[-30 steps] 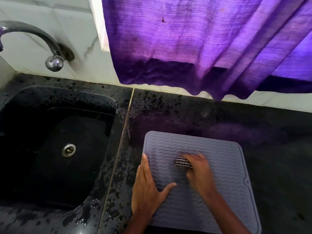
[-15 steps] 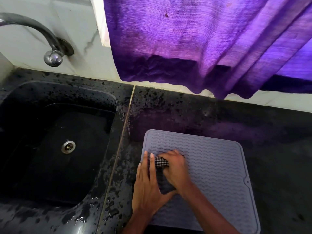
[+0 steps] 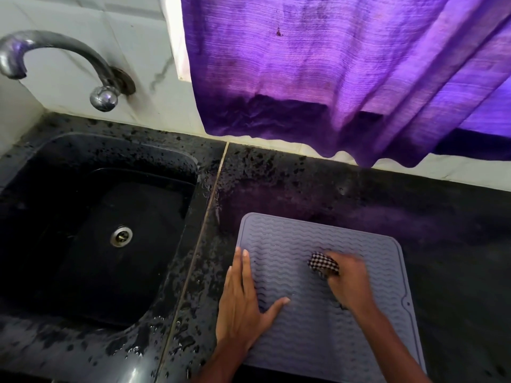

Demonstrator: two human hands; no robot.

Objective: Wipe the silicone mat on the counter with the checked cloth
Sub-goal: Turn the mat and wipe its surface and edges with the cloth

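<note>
A grey silicone mat with wavy ridges lies on the black counter, right of the sink. My left hand lies flat on the mat's left edge, fingers straight and thumb spread. My right hand grips a bunched black-and-white checked cloth and presses it on the middle of the mat. The right hand is blurred by motion. Most of the cloth is hidden under its fingers.
A black sink with a metal drain sits left of the mat. Water drops cover the counter around the sink rim. A curved metal tap comes out of the wall. A purple curtain hangs over the counter's back edge.
My right hand swept the cloth left until it met the left hand, then back right to the mat's middle. The left hand stayed flat on the left edge.
</note>
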